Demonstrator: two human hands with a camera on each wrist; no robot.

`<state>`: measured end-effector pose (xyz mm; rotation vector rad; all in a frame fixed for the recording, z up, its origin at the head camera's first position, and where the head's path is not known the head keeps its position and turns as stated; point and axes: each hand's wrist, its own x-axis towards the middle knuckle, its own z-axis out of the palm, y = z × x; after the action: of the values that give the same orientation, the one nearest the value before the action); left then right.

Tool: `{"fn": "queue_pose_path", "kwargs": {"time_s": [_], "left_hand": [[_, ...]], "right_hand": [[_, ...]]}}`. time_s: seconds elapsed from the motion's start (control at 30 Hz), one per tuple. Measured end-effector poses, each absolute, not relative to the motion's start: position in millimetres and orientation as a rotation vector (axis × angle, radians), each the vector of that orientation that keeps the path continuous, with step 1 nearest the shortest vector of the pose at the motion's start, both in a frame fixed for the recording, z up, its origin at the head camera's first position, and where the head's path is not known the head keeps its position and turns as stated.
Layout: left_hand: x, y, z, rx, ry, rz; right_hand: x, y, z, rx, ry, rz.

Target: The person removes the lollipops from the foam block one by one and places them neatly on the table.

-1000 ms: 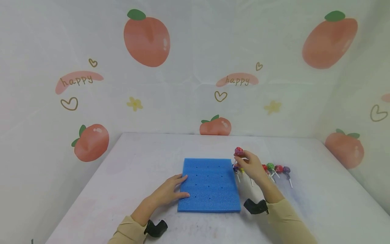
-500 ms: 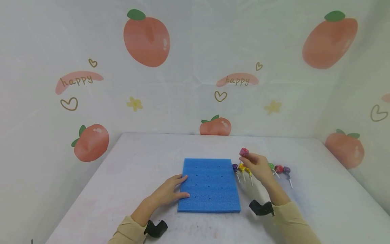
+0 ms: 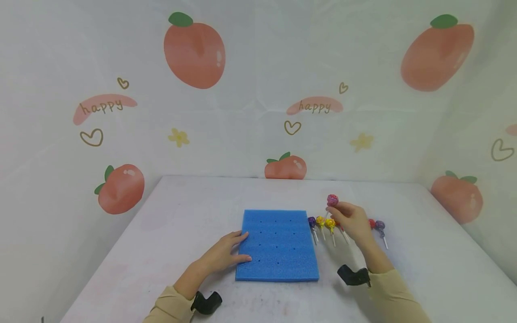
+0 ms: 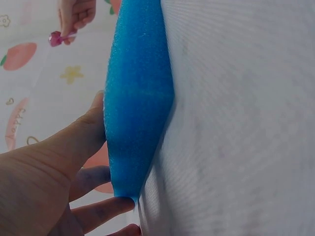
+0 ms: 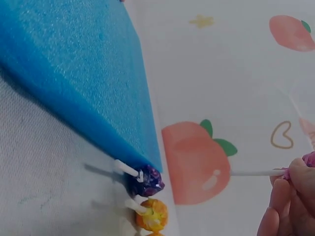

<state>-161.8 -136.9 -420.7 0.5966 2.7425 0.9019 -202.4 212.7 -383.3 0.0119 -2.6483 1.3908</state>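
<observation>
A blue foam board with rows of small holes lies flat on the table. At its left edge rests my left hand, fingers spread and fairly straight, thumb and fingertips touching the foam. My right hand pinches a pink lollipop, raised beyond the board's far right corner. Candy end up in the head view, it has a white stick that juts out below the fingertips. Under and around this hand lies a row of lollipops, some of them hidden behind it.
Beside the board's right edge lie a purple lollipop, two yellow lollipops and a partly covered red one. Farther right are another red lollipop and another purple lollipop. A fruit-printed cloth hangs behind the white table.
My right hand has moved to the right with the pink lollipop, uncovering the yellow lollipops and now hiding the green one. My left hand and the board have stayed put.
</observation>
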Motion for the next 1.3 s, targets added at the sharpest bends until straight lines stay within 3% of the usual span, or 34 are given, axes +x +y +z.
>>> {"fn": "queue_pose_path", "kwargs": {"time_s": [0.37, 1.3], "left_hand": [[-163.3, -136.9, -422.1, 0.592, 2.746, 0.891], [-165.3, -136.7, -425.0, 0.564, 2.745, 0.887]], "right_hand": [[-201.8, 224.8, -384.8, 0.046, -2.656, 1.289], [-191.8, 248.6, -379.3, -0.188, -2.726, 1.262]]}}
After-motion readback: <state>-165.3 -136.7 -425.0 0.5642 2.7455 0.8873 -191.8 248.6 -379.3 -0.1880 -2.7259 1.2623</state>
